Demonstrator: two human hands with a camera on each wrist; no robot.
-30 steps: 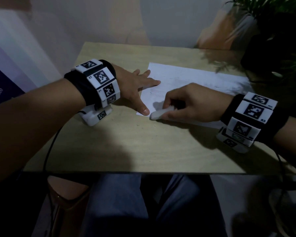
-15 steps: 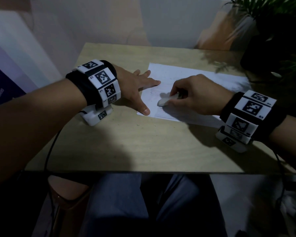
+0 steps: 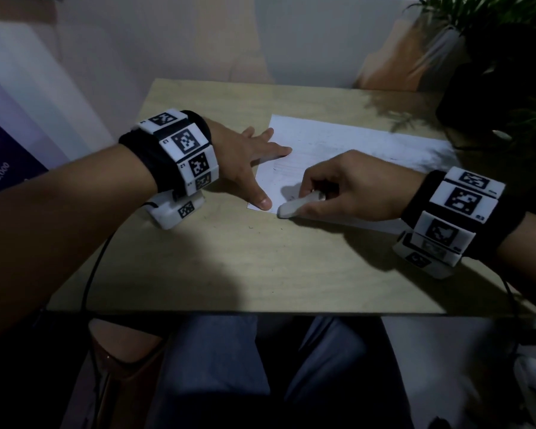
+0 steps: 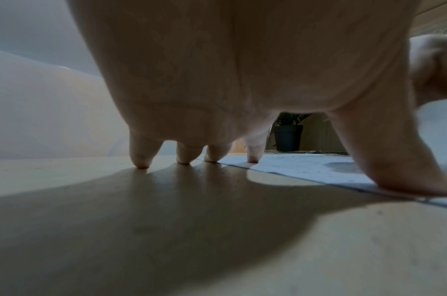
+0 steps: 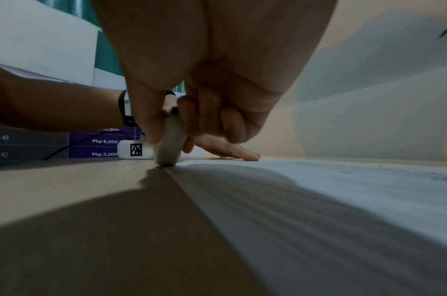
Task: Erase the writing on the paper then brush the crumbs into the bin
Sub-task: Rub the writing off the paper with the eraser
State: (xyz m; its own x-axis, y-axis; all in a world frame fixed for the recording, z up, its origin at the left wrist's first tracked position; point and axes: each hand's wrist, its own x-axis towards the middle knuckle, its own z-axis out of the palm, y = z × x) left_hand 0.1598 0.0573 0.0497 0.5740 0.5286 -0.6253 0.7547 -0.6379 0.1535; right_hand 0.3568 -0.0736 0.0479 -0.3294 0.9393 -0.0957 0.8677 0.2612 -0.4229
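Right fingers: thumb and curled fingers (image 5: 192, 120) of the right hand (image 3: 353, 187) pinched the white eraser (image 3: 297, 204).
Eraser axis: long axis ran from the fingers toward the person's left and slightly toward the near edge, tilted down; its free tip touched down at the near edge of the paper (image 3: 353, 144), where sheet meets table (image 3: 229, 258), just beside the left thumb.
Left fingers: the left hand (image 3: 245, 156) lay spread and straight, grasping nothing; thumb and index fingertip pressed on the sheet's left edge, the little and next fingertips on bare wood in the left wrist view; whether the third fingertip touched the sheet, I cannot tell.
Paper: flat on the table, long side running left to right, faint grey marks on it.
Change: half a second before, the eraser tip stood further in on the sheet; now it was back at the near edge, about where it had been a second before. The left hand had not shifted.
Containers: a dark plant pot (image 4: 287, 138) stood beyond the table's far right, foliage rising from it.
Wrists: both wore black bands with white marker blocks (image 3: 186, 150).
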